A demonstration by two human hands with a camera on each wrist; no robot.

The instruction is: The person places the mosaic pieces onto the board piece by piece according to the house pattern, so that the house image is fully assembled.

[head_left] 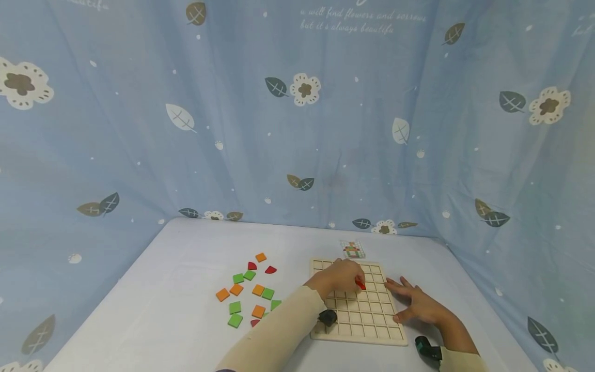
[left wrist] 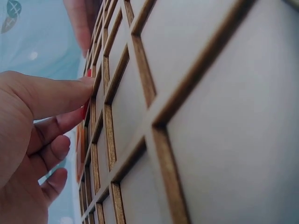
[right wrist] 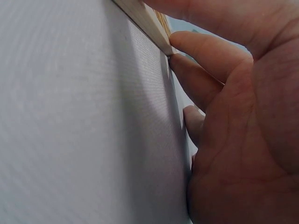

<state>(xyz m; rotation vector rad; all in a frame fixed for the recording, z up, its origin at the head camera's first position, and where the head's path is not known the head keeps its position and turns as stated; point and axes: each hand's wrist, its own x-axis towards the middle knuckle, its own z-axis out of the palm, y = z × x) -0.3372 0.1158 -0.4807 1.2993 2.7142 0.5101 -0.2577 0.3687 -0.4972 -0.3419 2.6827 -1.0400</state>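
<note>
My left hand [head_left: 343,275] is over the upper middle of a pale wooden grid board [head_left: 358,330]. Its thumb and index finger pinch a small red tile [head_left: 360,284], whose shape is partly covered. In the left wrist view the red tile [left wrist: 86,110] is at the board's grooved surface, and an orange piece [left wrist: 80,147] shows beyond the fingers. My right hand [head_left: 420,305] lies at the board's right side, fingers spread and touching its edge. The right wrist view shows those fingers [right wrist: 196,79] against the board's wooden rim [right wrist: 152,28].
Loose green squares [head_left: 235,307], orange squares [head_left: 222,295] and red rounded pieces [head_left: 270,269] lie scattered left of the board on the white table [head_left: 153,305]. A small patterned card [head_left: 352,249] sits behind the board. A blue printed curtain [head_left: 232,170] surrounds the table.
</note>
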